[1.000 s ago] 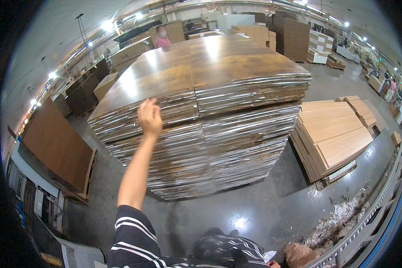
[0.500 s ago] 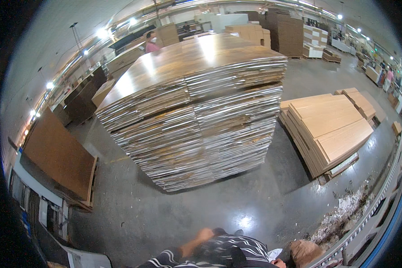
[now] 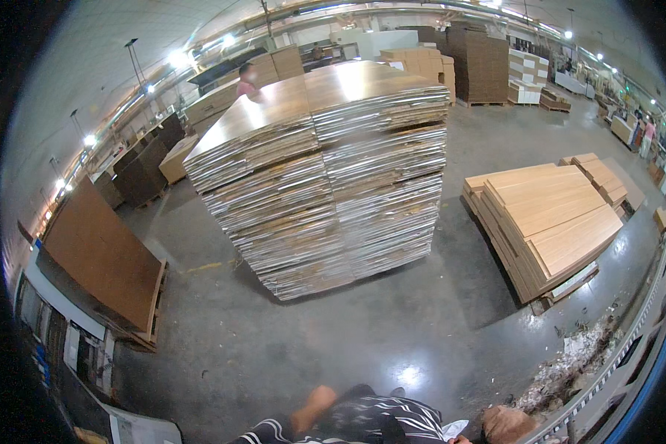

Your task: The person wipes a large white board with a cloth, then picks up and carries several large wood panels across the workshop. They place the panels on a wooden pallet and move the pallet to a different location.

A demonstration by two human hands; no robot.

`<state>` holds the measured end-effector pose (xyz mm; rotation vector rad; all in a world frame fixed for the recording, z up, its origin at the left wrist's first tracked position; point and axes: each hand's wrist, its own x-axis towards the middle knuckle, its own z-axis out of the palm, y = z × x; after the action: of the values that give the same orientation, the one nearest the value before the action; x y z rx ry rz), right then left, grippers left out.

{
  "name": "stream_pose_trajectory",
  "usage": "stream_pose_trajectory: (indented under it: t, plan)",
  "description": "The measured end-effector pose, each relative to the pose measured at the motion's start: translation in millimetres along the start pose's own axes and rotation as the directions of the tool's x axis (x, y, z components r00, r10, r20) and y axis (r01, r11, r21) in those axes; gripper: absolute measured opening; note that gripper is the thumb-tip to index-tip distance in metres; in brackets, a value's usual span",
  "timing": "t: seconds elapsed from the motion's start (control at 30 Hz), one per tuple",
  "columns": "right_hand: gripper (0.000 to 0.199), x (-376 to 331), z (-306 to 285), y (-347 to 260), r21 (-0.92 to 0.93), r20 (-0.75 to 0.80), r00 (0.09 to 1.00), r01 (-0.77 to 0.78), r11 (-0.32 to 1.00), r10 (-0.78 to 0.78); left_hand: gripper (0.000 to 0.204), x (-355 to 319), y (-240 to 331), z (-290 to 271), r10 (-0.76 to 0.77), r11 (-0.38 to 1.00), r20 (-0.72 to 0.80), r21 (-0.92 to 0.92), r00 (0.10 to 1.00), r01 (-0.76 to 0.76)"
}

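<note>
Showing one tall board stack [image 3: 348, 185] standing on the floor [image 3: 222, 333], straight ahead of and well apart from the left hand [image 3: 318, 400], the nearer of two; not revealing any clear long axis. Leaving finger closure untellable there and on the right hand [image 3: 460, 439], cut off near one white scrap [image 3: 453, 428]. Including, farther out, two pale board piles [image 3: 547, 214] rightward and one brown stack [image 3: 103, 255] at near left.

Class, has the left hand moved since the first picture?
Yes: against the pale boards, the left hand dropped from their level to below, toward the striped shirt.
</note>
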<state>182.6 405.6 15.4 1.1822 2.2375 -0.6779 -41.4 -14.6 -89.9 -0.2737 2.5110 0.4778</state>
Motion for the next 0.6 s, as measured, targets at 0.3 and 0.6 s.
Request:
stream_pose_trajectory:
  t: [0.3,0.6]
  plan:
    - [0.039,-25,20,105,-0.001,0.009,0.999,0.053,0.999,-0.053,0.01,-87,36,44,-0.001,0.998,-0.071,-0.063,0.997,-0.003]
    - [0.041,-54,31,179,-0.004,-0.056,0.996,0.075,0.997,-0.075,0.03,-167,18,92,0.043,0.999,-0.016,-0.011,0.999,-0.044]
